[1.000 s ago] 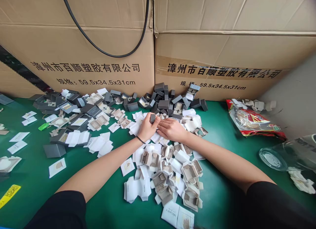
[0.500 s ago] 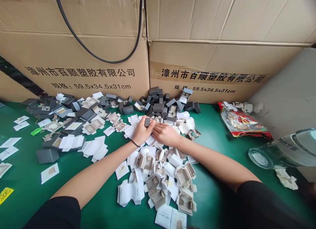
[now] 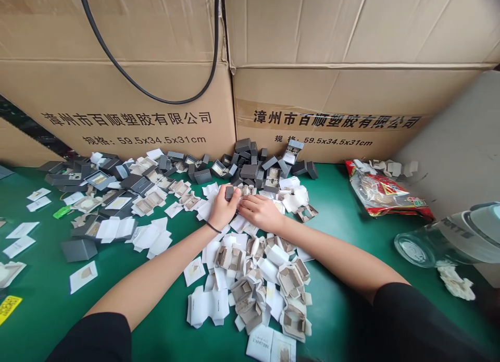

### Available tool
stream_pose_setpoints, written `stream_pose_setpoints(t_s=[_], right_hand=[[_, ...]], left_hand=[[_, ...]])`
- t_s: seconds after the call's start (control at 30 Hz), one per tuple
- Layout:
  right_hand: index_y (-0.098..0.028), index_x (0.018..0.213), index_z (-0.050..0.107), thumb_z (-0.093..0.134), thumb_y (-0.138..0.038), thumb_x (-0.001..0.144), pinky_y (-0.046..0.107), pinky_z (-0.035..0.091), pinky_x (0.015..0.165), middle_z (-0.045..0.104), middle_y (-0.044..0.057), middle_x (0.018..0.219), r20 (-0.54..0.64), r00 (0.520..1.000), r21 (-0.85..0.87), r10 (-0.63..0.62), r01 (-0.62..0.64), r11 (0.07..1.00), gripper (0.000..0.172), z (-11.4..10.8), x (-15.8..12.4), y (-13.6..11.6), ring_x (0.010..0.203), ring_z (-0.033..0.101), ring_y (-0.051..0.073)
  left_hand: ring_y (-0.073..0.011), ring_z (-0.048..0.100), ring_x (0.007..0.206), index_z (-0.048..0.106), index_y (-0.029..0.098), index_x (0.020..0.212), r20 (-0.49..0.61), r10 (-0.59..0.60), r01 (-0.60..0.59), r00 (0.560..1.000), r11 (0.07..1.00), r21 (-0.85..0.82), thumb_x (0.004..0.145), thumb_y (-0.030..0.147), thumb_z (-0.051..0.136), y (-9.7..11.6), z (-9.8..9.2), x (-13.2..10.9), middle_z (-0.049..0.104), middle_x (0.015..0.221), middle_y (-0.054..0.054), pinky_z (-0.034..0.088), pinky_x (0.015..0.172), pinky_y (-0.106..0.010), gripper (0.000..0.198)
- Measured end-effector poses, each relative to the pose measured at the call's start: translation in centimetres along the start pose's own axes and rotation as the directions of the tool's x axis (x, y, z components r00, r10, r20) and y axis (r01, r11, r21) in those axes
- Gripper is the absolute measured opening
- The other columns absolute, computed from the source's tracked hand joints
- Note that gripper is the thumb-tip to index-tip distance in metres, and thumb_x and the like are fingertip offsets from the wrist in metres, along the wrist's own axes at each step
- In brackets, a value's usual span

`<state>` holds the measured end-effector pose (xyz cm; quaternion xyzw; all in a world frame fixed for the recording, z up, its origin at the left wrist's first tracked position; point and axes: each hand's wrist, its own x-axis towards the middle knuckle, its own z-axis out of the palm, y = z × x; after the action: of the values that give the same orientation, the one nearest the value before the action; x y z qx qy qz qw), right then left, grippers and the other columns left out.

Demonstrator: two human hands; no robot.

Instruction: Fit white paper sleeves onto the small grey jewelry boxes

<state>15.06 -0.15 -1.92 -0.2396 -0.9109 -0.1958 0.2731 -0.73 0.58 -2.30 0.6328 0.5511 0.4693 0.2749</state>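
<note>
My left hand (image 3: pixel 222 210) is closed around a small dark grey jewelry box (image 3: pixel 229 193), one end of which pokes out above the fingers. My right hand (image 3: pixel 258 211) lies against it from the right, its fingers bent at the box; whether they pinch anything is hidden. Both hands hover over a heap of white and grey-brown folded card inserts (image 3: pixel 250 299) that spreads toward me. Just behind the hands sits a pile of small dark jewelry boxes (image 3: pixel 250 170), some open with pale inserts showing.
Larger dark boxes and white cards (image 3: pixel 133 185) crowd the left back. Tall cardboard cartons (image 3: pixel 148 91) wall the rear, a black cable (image 3: pixel 172 101) hanging before them. At right are a red snack bag (image 3: pixel 386 192), a clear bottle (image 3: pixel 441 239) and crumpled tissue (image 3: pixel 456 283).
My right fingers have shifted slightly at the box, and both hands have moved a little to the left. The camera view has turned slightly.
</note>
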Motion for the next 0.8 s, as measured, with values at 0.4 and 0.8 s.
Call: stream_pose_setpoints(t_s=[0.4, 0.8], right_hand=[[-0.019, 0.071, 0.06, 0.05, -0.018, 0.084, 0.03, 0.044, 0.072, 0.058, 0.004, 0.076, 0.056, 0.949, 0.506, 0.31, -0.295, 0.811, 0.015, 0.4, 0.7, 0.2, 0.075, 0.047, 0.017], [-0.018, 0.101, 0.048, 0.06, -0.032, 0.073, 0.028, 0.048, 0.069, 0.062, 0.006, 0.1, 0.313, 0.765, 0.683, 0.563, -0.593, 0.426, 0.033, -0.6, 1.3, 0.4, 0.081, 0.059, 0.016]], left_hand=[[-0.0162, 0.057, 0.077, 0.047, 0.02, 0.089, 0.001, 0.018, -0.018, 1.0, 1.0, 0.014, 0.081, 0.052, 0.047, 1.5, -0.3, -0.3, 0.06, 0.084, -0.004, 0.045, 0.074, -0.029, 0.033], [-0.0185, 0.054, 0.086, 0.042, 0.02, 0.092, 0.063, 0.32, -0.32, 0.945, 0.947, -0.013, 0.08, 0.059, 0.046, 1.9, -1.1, -0.9, 0.051, 0.09, -0.006, 0.046, 0.081, -0.034, 0.04]])
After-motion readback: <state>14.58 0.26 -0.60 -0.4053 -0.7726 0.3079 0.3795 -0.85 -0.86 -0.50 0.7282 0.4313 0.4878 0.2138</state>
